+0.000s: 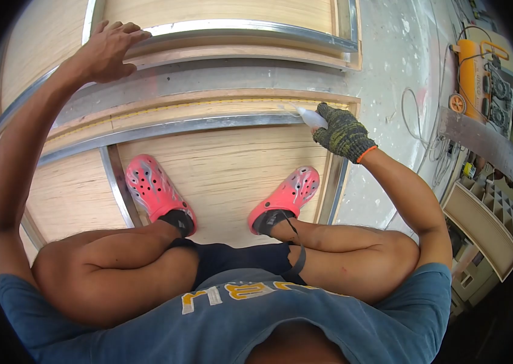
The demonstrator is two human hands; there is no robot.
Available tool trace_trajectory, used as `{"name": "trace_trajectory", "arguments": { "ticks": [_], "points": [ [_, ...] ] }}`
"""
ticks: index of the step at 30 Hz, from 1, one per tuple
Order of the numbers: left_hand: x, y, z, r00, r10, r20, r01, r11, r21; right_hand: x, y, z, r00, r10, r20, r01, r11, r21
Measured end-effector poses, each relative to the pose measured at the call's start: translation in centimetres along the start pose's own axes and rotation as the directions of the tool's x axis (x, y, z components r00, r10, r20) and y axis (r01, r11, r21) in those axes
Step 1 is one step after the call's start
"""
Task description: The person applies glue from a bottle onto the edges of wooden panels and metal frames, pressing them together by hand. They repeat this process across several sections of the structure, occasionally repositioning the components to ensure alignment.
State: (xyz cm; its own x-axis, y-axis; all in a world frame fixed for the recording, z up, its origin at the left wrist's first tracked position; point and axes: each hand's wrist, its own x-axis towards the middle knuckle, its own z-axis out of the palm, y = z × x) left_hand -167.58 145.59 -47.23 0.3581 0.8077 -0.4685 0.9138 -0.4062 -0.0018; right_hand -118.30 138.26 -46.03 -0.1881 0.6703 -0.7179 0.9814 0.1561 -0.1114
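I squat on a plywood panel [226, 164] framed with metal rails. My bare left hand [108, 51] rests flat, fingers spread, on a curved metal rail [238, 27] at the far left. My right hand [342, 130], in a dark knitted glove with an orange cuff, grips a white squeeze bottle [312, 117]. Its nozzle points left along a wooden strip [208, 104] with a thin line running its length. My pink clogs [158, 191] stand on the panel between the rails.
A concrete floor [390, 67] lies to the right of the panel, with a loose white cable [414, 115]. An orange compressor [478, 76] stands at the far right, above a long grey board [484, 142] and a wooden rack [487, 224].
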Motion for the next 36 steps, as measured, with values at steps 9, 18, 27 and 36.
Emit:
{"name": "trace_trajectory", "arguments": {
  "ticks": [9,18,27,36],
  "points": [
    [0.1,-0.4,0.2,0.999,0.024,-0.038,-0.024,1.0,-0.006,0.1,0.2,0.1,1.0,-0.008,-0.013,0.008,1.0,-0.006],
    [-0.1,0.1,0.0,1.0,0.014,-0.01,-0.015,1.0,-0.019,0.1,-0.1,-0.3,1.0,0.003,0.014,-0.003,1.0,-0.028],
    [-0.2,0.4,-0.5,1.0,0.001,0.003,-0.001,1.0,-0.012,0.2,0.5,0.7,0.996,-0.038,-0.078,0.035,0.999,-0.036],
    [-0.3,0.2,-0.3,0.999,0.018,-0.05,-0.019,1.0,-0.025,0.4,0.3,0.2,0.999,-0.026,-0.024,0.025,0.999,-0.04]
  ]
}}
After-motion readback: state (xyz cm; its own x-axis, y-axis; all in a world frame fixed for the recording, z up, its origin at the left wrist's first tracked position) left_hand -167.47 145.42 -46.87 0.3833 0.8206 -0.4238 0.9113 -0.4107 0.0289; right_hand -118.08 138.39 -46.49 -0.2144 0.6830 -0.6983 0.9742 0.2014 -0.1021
